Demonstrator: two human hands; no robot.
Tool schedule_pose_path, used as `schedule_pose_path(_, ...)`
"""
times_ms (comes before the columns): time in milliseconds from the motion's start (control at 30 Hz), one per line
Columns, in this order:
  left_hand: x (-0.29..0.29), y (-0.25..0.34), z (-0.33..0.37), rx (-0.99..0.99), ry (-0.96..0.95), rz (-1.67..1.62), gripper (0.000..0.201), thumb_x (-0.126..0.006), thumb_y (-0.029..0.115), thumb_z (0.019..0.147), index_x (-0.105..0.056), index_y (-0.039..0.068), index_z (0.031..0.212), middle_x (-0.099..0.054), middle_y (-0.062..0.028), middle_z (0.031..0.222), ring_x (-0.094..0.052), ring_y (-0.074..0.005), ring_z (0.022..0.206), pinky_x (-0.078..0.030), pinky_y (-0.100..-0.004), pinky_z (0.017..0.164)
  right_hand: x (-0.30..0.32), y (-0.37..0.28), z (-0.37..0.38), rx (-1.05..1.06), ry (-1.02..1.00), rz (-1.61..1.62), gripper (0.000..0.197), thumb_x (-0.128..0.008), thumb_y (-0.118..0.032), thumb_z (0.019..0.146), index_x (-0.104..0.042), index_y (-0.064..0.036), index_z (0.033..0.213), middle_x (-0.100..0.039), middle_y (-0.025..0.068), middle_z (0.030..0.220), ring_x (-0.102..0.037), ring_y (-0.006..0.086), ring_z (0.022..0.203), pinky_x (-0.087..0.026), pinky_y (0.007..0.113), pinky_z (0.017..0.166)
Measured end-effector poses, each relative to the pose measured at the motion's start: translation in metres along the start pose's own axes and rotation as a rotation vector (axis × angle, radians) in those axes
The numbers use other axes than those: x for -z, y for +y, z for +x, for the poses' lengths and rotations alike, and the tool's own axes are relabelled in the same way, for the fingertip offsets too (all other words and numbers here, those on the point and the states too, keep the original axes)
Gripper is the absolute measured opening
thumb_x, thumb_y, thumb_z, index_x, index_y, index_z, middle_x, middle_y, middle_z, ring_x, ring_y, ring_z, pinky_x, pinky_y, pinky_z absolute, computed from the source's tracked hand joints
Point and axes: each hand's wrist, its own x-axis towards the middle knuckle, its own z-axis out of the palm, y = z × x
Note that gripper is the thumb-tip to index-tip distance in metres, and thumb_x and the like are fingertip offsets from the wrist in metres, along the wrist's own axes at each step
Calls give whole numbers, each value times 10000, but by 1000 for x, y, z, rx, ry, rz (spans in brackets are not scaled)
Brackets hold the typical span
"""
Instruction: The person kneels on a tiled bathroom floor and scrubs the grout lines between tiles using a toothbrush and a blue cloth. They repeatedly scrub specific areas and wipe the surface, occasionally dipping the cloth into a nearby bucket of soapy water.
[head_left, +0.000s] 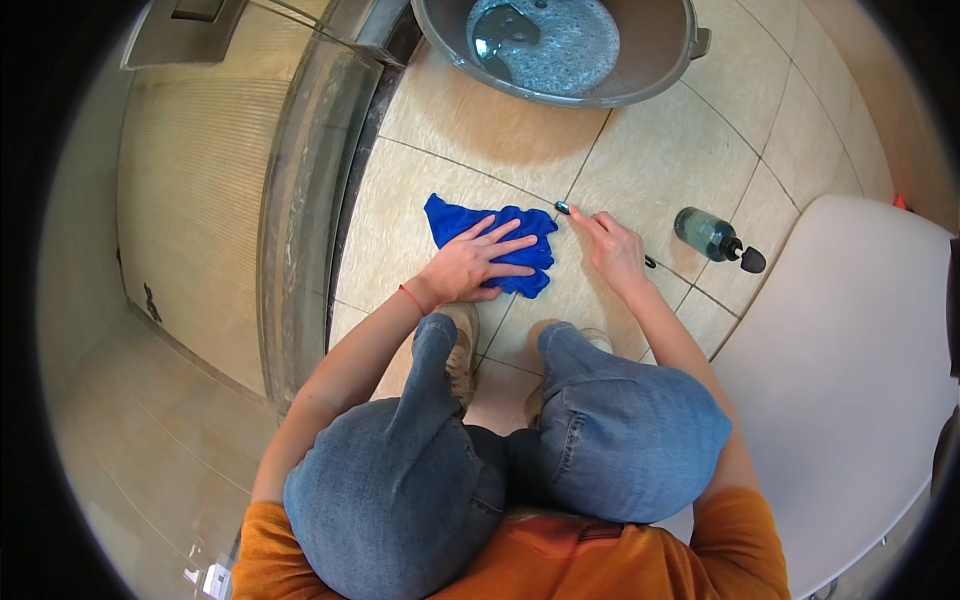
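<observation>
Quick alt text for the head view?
A person's left hand lies on a blue cloth on a tiled floor; the right hand holds a slim tool. A tub of foamy water sits ahead, a pump bottle to the right.

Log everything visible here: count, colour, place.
Cloth: one, blue, floor centre
Slim tool: one, dark, right of the cloth; kind unclear
Bottle: one, teal with black pump, right
Basin: one, brown, top centre
Sudsy water: one pool, whitish, in the basin
Floor tiles: several, beige, centre
Smooth surface: one, white, right
Ledge: one, grey, left
Fixture: one, grey, upper left
Small item: one, white, lower left
Left hand: one, bare, spread on the cloth
Right hand: one, bare, holding the slim tool
Wristband: one, red, left wrist
Jeans: one pair, blue, lower centre
Shoes: two, beige, centre
Top: one, orange, bottom
</observation>
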Motion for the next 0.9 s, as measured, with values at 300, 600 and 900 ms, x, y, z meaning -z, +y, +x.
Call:
schedule_pose_path(300,1,1,-2,-2,-4,-14,660,-807,238,726,-661,373,1355,-385,10,1650,-321,-299,1540,-244,-545,1258,-2,-8,12,34,19,-13,556,-667,-3,815,-706,-251,1311,-590,32,823,-659,237,671,-542,373,583)
schedule_pose_path(600,2,0,0,-13,-6,-38,672,-815,230,724,-656,378,1360,-373,9,1658,-296,-296,1552,-226,-535,1267,-11,-17,18,51,56,-15,595,-681,22,779,-709,-258,1304,-601,19,835,-663,227,678,-539,370,577)
schedule_pose_path(900,3,4,-1,-7,-32,-18,637,-833,243,740,-669,351,1346,-358,11,1661,-277,-295,1558,-235,-522,1269,-6,-25,22,26,20,-36,565,-664,14,799,-717,-258,1291,-613,23,857,-677,222,696,-546,367,587)
